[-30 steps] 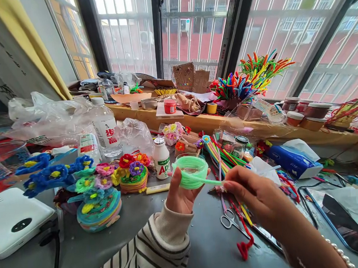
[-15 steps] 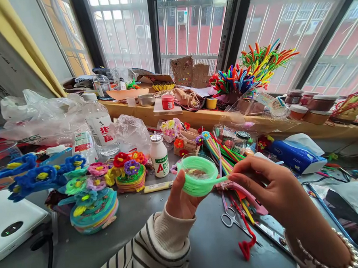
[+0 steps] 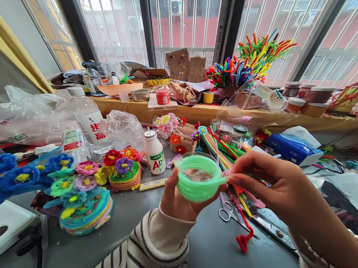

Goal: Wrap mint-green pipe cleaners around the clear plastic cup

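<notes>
I see the left hand (image 3: pixel 179 204) curled around a clear cup (image 3: pixel 199 174), wrapped with green strand (image 3: pixel 199 192). The right hand (image 3: pixel 265 181) pinches this strand just beside the cup.

One head-worn camera looks forward and down past both hands (image 3: pixel 267 181) toward windows (image 3: pixel 187 24).

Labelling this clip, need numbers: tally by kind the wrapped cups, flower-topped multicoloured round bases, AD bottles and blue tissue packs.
Green-wrapped clear cup, in the left hand: 1
Flower-topped multicoloured round bases: 2
White AD bottle: 1
Blue tissue pack: 1
Total: 5
</notes>
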{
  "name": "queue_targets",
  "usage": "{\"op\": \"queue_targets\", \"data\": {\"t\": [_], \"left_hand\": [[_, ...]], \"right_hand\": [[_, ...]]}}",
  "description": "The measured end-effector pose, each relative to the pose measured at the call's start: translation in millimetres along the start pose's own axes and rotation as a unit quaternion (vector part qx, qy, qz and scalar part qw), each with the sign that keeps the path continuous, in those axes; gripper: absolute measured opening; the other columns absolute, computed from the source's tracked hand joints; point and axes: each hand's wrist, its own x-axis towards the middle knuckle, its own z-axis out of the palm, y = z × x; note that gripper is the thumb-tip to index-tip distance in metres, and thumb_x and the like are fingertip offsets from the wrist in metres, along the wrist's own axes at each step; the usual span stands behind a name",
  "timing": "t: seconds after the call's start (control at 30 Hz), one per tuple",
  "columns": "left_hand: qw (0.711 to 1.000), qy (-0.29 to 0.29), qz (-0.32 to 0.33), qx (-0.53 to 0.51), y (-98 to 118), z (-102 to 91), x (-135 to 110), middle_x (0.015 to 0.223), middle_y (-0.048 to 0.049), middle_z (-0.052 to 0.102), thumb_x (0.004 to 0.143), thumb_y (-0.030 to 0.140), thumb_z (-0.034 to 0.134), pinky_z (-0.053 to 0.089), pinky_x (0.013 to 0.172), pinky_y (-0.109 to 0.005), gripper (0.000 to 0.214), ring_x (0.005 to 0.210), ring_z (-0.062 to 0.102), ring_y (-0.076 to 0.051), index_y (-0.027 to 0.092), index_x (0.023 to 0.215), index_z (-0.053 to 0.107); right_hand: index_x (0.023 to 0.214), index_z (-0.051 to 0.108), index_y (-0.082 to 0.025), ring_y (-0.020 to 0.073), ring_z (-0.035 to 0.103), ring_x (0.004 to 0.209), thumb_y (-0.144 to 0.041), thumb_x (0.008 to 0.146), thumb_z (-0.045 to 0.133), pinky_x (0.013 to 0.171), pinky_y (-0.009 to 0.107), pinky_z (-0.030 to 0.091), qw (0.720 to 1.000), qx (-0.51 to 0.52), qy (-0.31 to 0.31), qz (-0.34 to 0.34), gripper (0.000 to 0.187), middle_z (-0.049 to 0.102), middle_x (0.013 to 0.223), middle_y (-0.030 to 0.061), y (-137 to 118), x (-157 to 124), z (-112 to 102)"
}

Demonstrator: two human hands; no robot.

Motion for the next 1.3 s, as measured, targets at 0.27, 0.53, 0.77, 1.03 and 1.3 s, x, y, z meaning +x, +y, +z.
{"op": "queue_targets", "data": {"t": [0.27, 0.53, 0.77, 1.03, 1.3], "left_hand": [[0.999, -0.017, -0.042, -0.018, -1.3, 1.7, 2.1, 0.105, -0.0075, 0.065, 0.073, 0.054, 0.048, 0.048, 0.079, -0.023, 0.052, 0.092, 0.062, -0.022, 0.014, 0.105, 0.057], [0.994, -0.086, -0.051, -0.037, -6.3, 0.7, 2.2, 0.106, -0.0112, 0.063, 0.077, 0.054, 0.041, 0.047, 0.08, -0.024, 0.057, 0.089, 0.063, -0.021, 0.011, 0.112, 0.054], [0.993, -0.086, -0.065, -0.049, -9.5, -2.4, 0.9, 0.106, -0.0133, 0.062, 0.077, 0.056, 0.037, 0.047, 0.076, -0.025, 0.061, 0.087, 0.062, -0.021, 0.011, 0.114, 0.053], [0.981, -0.093, -0.144, -0.092, -8.1, 1.3, 3.3, 0.103, -0.0139, 0.064, 0.074, 0.055, 0.043, 0.048, 0.069, -0.02, 0.059, 0.083, 0.065, -0.02, 0.01, 0.111, 0.055], [0.971, -0.116, -0.173, -0.119, -11.5, -5.4, 3.4, 0.103, -0.0149, 0.064, 0.068, 0.064, 0.044, 0.05, 0.067, -0.021, 0.072, 0.081, 0.066, -0.022, 0.007, 0.111, 0.054]], "right_hand": [[0.069, 0.055, -0.018, 0.0099, 0.053, 0.056, -0.038, 0.074, 0.058, 0.047, 0.019, 0.043, 0.998, 0.045, -0.034, 0.005, 0.021, 0.06, 0.066, 0.0014, -0.3, 1.5, -4.5], [0.069, 0.056, -0.019, 0.0097, 0.055, 0.058, -0.032, 0.073, 0.061, 0.052, 0.018, 0.045, 0.997, 0.067, -0.034, -0.002, 0.015, 0.062, 0.067, 0.0, -1.0, -0.1, -6.9], [0.075, 0.054, -0.02, 0.008, 0.057, 0.063, -0.025, 0.071, 0.064, 0.056, 0.016, 0.045, 0.988, 0.138, -0.068, 0.03, 0.012, 0.059, 0.066, -0.0036, -0.1, 1.2, -6.9], [0.093, 0.063, -0.021, 0.0087, 0.06, 0.061, -0.025, 0.076, 0.06, 0.053, 0.016, 0.045, 0.957, 0.237, -0.161, 0.039, 0.018, 0.063, 0.066, -0.0019, 5.7, 5.1, -7.9], [0.085, 0.065, -0.021, 0.0064, 0.059, 0.06, -0.023, 0.075, 0.062, 0.051, 0.013, 0.044, 0.955, 0.239, -0.178, 0.006, 0.011, 0.063, 0.069, -0.0016, 13.4, 7.7, -7.7]]}}
